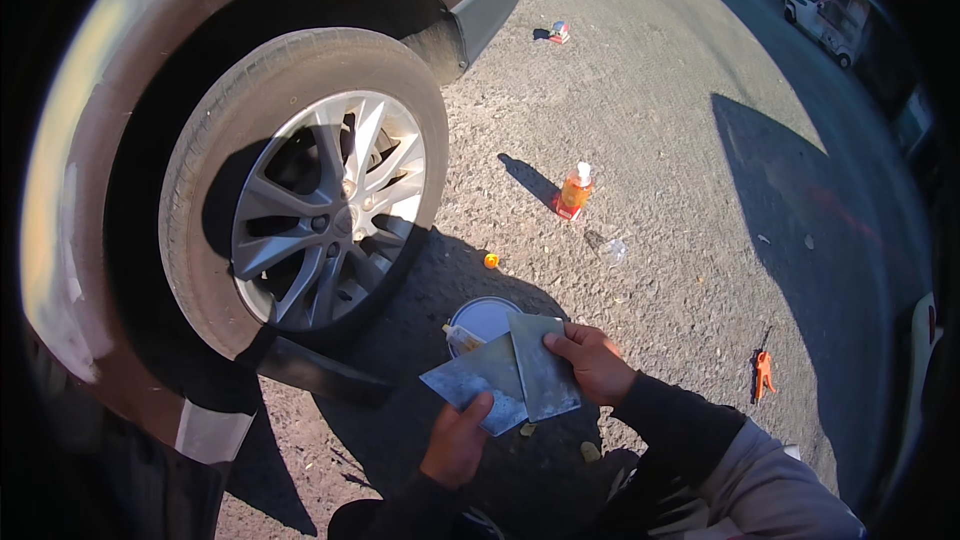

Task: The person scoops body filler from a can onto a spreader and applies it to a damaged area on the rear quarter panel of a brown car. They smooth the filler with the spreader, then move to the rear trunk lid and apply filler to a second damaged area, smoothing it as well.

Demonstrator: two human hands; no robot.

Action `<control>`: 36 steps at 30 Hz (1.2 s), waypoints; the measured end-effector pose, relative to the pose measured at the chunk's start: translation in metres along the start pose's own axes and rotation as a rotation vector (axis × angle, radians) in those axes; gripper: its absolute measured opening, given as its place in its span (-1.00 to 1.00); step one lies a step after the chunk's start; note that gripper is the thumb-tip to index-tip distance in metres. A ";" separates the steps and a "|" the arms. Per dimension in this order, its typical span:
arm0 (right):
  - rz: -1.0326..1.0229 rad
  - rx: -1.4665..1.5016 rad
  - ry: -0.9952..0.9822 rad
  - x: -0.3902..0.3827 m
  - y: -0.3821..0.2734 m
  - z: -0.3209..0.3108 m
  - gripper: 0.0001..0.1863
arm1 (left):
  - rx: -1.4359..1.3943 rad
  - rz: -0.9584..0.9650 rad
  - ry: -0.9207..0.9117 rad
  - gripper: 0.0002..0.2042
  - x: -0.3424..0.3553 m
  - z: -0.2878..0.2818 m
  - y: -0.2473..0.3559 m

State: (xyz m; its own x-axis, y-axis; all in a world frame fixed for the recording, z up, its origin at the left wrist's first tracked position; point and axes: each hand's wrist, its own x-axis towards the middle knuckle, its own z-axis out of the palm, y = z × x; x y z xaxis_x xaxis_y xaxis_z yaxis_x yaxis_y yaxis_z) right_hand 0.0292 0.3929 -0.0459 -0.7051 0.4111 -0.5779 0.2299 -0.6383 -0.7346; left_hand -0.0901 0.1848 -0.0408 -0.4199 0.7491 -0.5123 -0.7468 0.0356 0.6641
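Note:
Low in the middle, my left hand (456, 442) is closed on a flat grey putty spreader plate (482, 380), thumb on top. A second grey spreader plate (543, 365) is pinched in my right hand (594, 364), thumb across its upper face. The two plates overlap where their inner edges meet. Partly behind them on the ground sits a round white-rimmed can (487, 316), its top bluish in the shade. A pale, yellowish packet or tube (460, 339) lies at its left edge; I cannot make out which.
At the left stands a car wheel (330, 210) under a brown fender (85, 250) with cream-coloured patches. An orange bottle (574, 192), an orange cap (491, 261), a clear plastic piece (613, 251) and a small box (559, 33) are on the asphalt. An orange-handled tool (764, 374) lies right.

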 end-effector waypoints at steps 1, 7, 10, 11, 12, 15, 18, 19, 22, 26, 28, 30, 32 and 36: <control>-0.050 0.029 -0.022 -0.004 0.002 0.000 -0.69 | -0.055 0.033 -0.036 -0.54 0.000 0.003 -0.004; -0.114 0.009 0.168 0.002 -0.005 -0.034 -0.71 | 0.020 0.094 0.044 -0.59 0.008 0.008 -0.005; -0.225 0.052 0.245 0.007 -0.004 -0.053 -0.72 | 0.071 0.165 0.055 -0.60 0.011 0.009 0.001; -0.246 0.132 0.249 0.010 -0.003 -0.058 -0.72 | 0.084 0.183 0.051 -0.60 0.011 0.010 0.003; -0.389 -0.086 0.291 0.012 -0.002 -0.061 -0.75 | 0.094 0.227 0.033 -0.61 0.012 0.012 0.005; -0.304 0.301 0.183 0.013 -0.001 -0.067 -0.76 | 0.025 0.273 0.063 -0.61 0.014 0.017 0.008; -0.290 0.298 0.190 0.011 -0.002 -0.068 -0.76 | -0.027 0.249 0.110 -0.61 0.016 0.019 0.009; -0.281 0.293 0.205 0.010 -0.003 -0.068 -0.77 | -0.032 0.222 0.128 -0.60 0.017 0.019 0.009; -0.307 0.293 0.182 0.008 -0.005 -0.069 -0.78 | -0.082 0.187 0.112 -0.59 0.018 0.017 0.009; -0.316 0.257 0.144 0.007 -0.006 -0.068 -0.80 | -0.098 0.154 0.071 -0.62 0.017 0.014 0.010; -0.314 0.264 0.120 0.006 -0.007 -0.067 -0.81 | -0.095 0.110 0.013 -0.62 0.016 0.013 0.009; -0.331 0.272 0.093 0.003 -0.009 -0.065 -0.81 | -0.119 0.041 -0.064 -0.62 0.015 0.013 0.009; -0.350 0.274 -0.016 -0.002 -0.013 -0.062 -0.79 | -0.117 0.009 -0.079 -0.65 0.014 0.013 0.008; -0.302 0.333 -0.263 -0.011 -0.019 -0.059 -0.68 | -0.072 -0.032 -0.067 -0.65 0.013 0.014 0.010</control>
State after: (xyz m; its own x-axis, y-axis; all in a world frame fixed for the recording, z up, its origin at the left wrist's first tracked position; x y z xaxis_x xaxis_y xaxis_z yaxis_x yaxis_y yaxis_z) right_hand 0.0723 0.4382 -0.0465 -0.8615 0.4590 -0.2170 -0.2056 -0.7062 -0.6775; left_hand -0.0962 0.2041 -0.0337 -0.3617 0.7912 -0.4931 -0.7953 0.0141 0.6060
